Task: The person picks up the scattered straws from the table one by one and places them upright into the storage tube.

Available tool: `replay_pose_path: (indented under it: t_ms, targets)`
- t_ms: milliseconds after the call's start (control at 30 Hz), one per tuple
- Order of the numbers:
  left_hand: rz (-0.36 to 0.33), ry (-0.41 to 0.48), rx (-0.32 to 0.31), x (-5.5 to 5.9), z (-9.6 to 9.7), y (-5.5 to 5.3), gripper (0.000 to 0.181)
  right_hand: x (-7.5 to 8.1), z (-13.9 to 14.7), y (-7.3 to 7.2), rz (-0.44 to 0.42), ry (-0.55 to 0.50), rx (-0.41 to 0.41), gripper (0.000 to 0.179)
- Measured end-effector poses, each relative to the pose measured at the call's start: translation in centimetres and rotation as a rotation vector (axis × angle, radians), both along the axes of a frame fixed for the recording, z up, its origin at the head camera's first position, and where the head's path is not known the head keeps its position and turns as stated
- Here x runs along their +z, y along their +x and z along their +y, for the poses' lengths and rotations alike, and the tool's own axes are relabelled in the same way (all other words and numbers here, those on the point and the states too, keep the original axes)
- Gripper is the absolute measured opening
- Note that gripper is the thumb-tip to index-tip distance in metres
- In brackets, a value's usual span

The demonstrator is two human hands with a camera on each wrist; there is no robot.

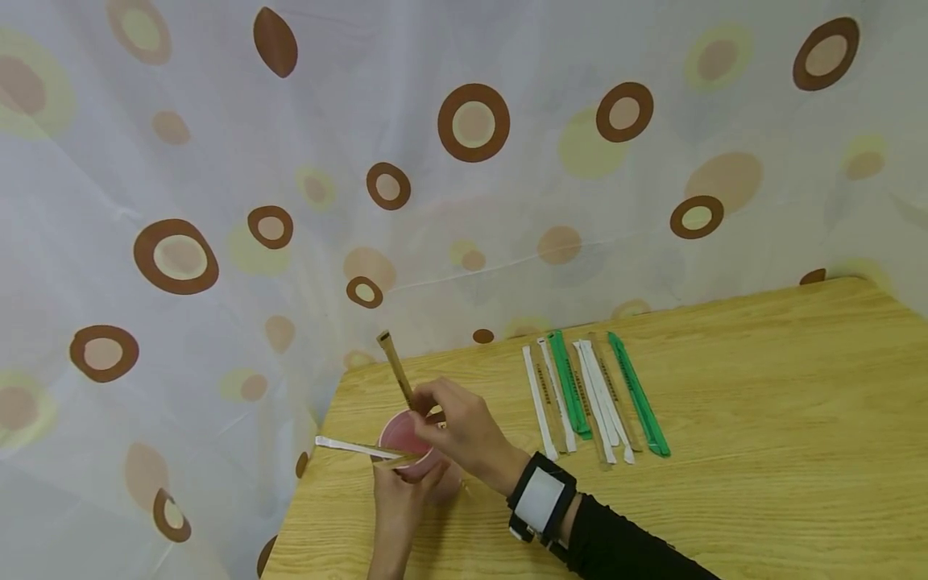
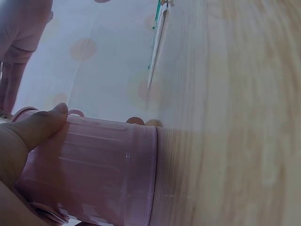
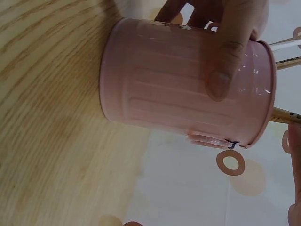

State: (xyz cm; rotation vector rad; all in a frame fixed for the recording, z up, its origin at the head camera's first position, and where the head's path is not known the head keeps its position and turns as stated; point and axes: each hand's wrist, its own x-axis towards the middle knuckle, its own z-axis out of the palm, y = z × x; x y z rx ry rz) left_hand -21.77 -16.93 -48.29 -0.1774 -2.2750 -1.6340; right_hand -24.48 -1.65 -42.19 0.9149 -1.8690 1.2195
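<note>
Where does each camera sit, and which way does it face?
Head: head-worn, facing forward and down over the table; left hand, right hand and black sleeve show.
Left wrist: worn there, facing the pink cup; left hand and part of the right show.
Right wrist: worn there, facing the cup; parts of both hands show.
Both wrist views share the cup and left hand.

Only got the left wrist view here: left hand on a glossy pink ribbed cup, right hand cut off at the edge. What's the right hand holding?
Observer: The right hand pinches a slim brown straw, its top end pointing up above the fingers.
Operator: Anything already in the cup?
Observer: A slim white wrapped straw leans out over the pink cup's rim.
Operator: And those slivers at the top of my picture, any brown ones?
Observer: Yes, printed brown straws lie among white ones on the wood-grain table.
</note>
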Motion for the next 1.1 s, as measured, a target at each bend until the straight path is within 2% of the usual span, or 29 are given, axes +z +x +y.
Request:
replay_pose_path:
  t_ms: [133, 300, 467, 500, 567, 700, 733, 900, 1100]
  targets:
    - [-0.012, -0.01, 0.008, 0.0, 0.0, 0.0, 0.086, -0.7, -0.4, -0.1, -0.03, 0.056, -0.033, 0.022]
    - [-0.008, -0.012, 0.005, 0.0, 0.1, 0.0, 0.082, -1.1, -0.6, 0.0, -0.102, 0.18, -0.081, 0.018]
    - [-0.015, -0.032, 0.033, 0.1, 0.2, 0.2, 0.085, -1.2, -0.6, 0.2, -0.164, 0.266, -0.109, 0.016]
    - [-0.023, 0.013, 0.019, 0.1, 0.3, 0.3, 0.083, -1.2, -0.5, 0.2, -0.174, 0.276, -0.113, 0.016]
    - [-0.031, 0.048, 0.013, 0.1, 0.4, 0.3, 0.079, -1.2, -0.4, 0.3, -0.189, 0.296, -0.127, 0.016]
    - [-0.031, 0.077, 0.003, 0.1, 0.4, 0.4, 0.076, -1.5, 0.0, 0.5, -0.228, 0.299, -0.118, 0.015]
    - [-0.032, 0.047, 0.016, 0.1, 0.4, 0.5, 0.078, -1.6, 0.2, 0.6, -0.233, 0.29, -0.115, 0.015]
    - [-0.036, 0.032, 0.027, 0.0, 0.1, 0.7, 0.083, -2.3, 1.6, 1.3, -0.265, 0.23, -0.095, 0.013]
    - [-0.008, -0.057, 0.082, 0.1, 0.3, 0.5, 0.08, -3.5, 5.1, 1.7, -0.285, 0.245, -0.148, 0.014]
